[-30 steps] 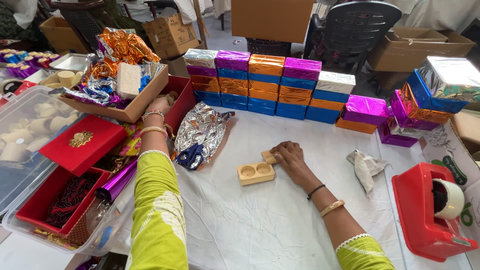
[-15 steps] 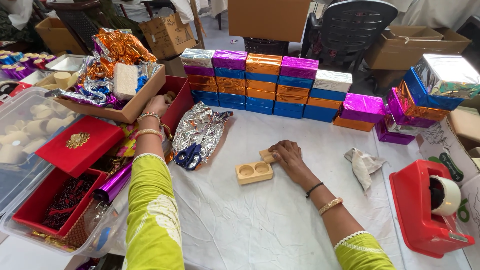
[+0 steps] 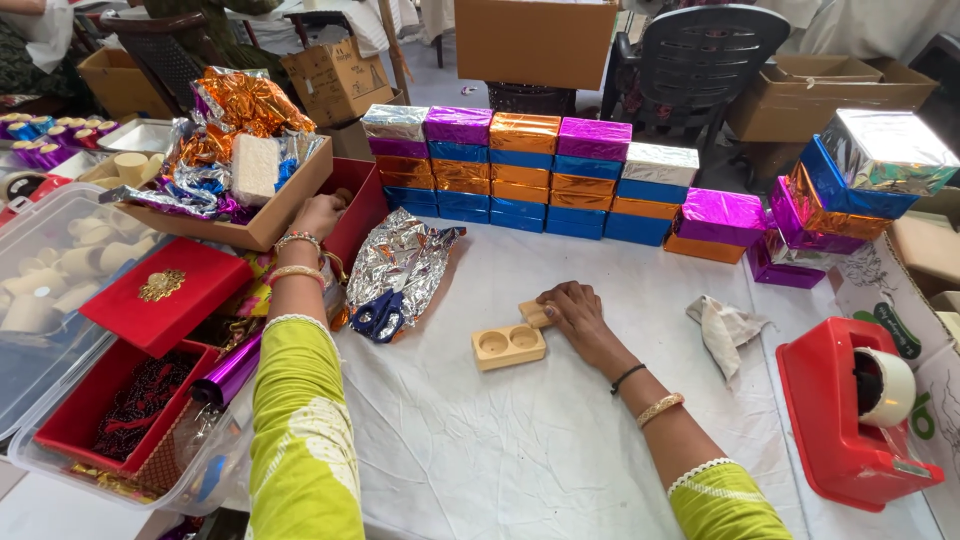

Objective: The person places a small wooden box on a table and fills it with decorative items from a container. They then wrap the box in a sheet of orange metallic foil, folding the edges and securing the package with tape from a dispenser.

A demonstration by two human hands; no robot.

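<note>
Right hand lay on the white table cover, fingers curled over a small pale wooden block, gripping it lightly. That block sat touching the far right corner of a pale wooden holder with two round wells, which lay flat near the middle of the table.

Left hand was reached into an open red box at the table's left edge, just beside a brown cardboard tray of crumpled orange and silver foil. Fingers were inside the box; couldn't tell if they were closed on anything.

A crumpled silver foil sheet lay between the hands. A row of foil-wrapped boxes in purple, orange, blue and silver was stacked along the far edge. A red tape dispenser stood at far right.
</note>
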